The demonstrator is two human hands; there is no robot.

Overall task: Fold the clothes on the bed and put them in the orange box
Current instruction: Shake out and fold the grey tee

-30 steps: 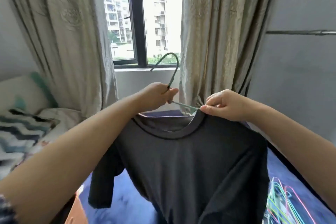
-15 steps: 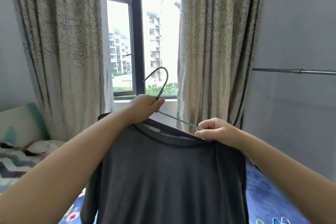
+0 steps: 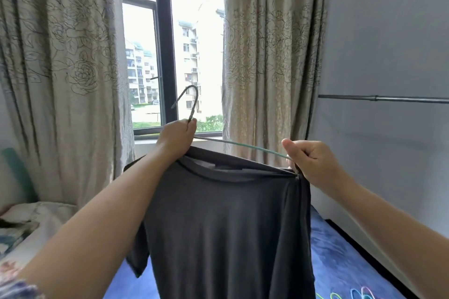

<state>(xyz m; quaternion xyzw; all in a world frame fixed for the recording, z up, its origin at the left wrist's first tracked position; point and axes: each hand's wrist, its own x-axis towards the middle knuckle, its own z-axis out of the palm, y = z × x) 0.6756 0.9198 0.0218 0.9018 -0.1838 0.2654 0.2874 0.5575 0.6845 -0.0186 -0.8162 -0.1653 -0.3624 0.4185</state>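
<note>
Above the bed (image 3: 345,257), in front of the window (image 3: 170,56), a dark grey shirt (image 3: 226,226) is hanging in the air between the two hands. The left hand (image 3: 178,137) is gripping the neck of a green wire hanger (image 3: 239,145) just under its hook, fingers curled round the wire. The right hand (image 3: 309,165) is pinching the shirt's right shoulder where the hanger's arm is coming out of the collar, thumb up and fingers clamped on the cloth. That arm of the hanger is lying bare above the collar, so the shirt seems to be partway off it; the left shoulder is hidden behind the left hand. By my reading the task is at an early stage for this shirt: it is not yet free, not yet folded, and the orange box is not in sight. A few coloured hangers (image 3: 357,295) are lying at the near right edge of the bed.
</note>
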